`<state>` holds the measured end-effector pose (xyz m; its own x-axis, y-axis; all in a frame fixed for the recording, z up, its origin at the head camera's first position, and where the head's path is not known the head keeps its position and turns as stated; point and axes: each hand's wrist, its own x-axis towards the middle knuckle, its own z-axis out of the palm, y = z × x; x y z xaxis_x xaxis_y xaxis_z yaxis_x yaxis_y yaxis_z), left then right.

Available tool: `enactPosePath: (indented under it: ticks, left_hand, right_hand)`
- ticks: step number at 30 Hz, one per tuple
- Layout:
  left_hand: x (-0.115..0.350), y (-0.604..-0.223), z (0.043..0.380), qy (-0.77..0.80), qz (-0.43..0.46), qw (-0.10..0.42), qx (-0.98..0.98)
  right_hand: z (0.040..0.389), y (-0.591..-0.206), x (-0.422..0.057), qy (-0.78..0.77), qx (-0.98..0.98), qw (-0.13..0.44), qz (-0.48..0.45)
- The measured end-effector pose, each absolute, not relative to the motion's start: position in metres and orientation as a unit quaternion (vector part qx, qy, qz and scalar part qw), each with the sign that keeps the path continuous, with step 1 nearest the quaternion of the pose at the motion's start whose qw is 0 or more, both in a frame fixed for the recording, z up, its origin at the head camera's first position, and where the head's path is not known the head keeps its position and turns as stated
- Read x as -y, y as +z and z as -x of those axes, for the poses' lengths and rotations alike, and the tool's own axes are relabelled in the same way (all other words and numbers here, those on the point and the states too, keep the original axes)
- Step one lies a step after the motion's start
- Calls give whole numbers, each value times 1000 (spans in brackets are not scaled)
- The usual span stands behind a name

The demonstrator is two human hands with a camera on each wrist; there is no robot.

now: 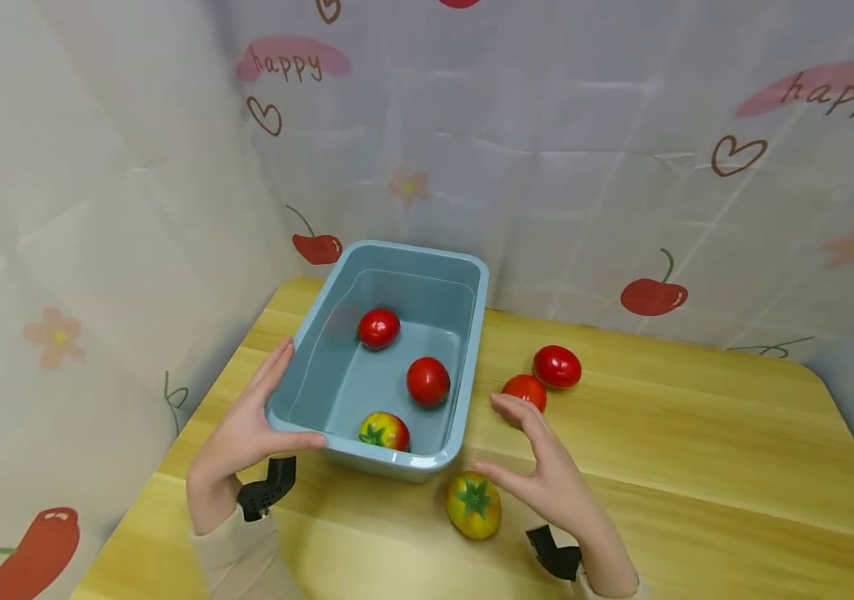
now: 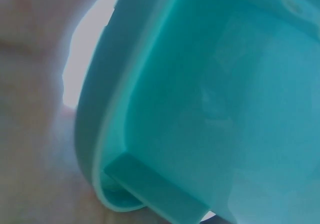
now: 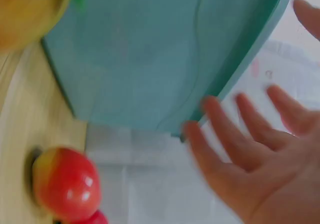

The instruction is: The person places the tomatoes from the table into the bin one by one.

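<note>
A blue-grey plastic bin (image 1: 404, 287) stands on the table, with my left hand (image 1: 242, 429) holding its near left corner, thumb along the front rim and fingers against the left side. Inside lie two red tomatoes, one farther back (image 1: 379, 328) and one to the right (image 1: 428, 382), plus a yellow-red tomato (image 1: 385, 432) with a green star-shaped top. My right hand (image 1: 546, 475), fingers spread and holding nothing, hovers right of the bin. Just left of its thumb is a yellow tomato (image 1: 474, 506) with a green top. Its fingertips partly cover a red tomato (image 1: 526, 390).
Another red tomato (image 1: 557, 367) touches the partly covered one. The wooden table (image 1: 711, 442) extends to the right. A white curtain (image 1: 546, 208) printed with cherries and hearts hangs behind the bin and along the left side.
</note>
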<state>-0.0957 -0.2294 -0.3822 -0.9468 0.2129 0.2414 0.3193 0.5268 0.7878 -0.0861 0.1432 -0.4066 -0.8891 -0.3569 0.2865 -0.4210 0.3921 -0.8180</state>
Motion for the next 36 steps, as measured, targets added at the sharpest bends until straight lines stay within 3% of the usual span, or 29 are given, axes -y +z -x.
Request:
enactPosePath:
  ticks: [8,14,27,36]
  left_hand:
    - [226,-377,99,-461,149,51,873]
    - [227,-379,97,-464,138,48,874]
    - [229,-379,91,-454,151,66,876]
    - [225,-377,96,-459,154,61,873]
  right_hand:
    - [83,-428,-160,375,873,-150,-273]
    - [82,-437,-151,329,873,-215,-288]
    - [84,-446,-146,319,875,-223,-287]
    - [85,-432,-164,375,851,-202,-306]
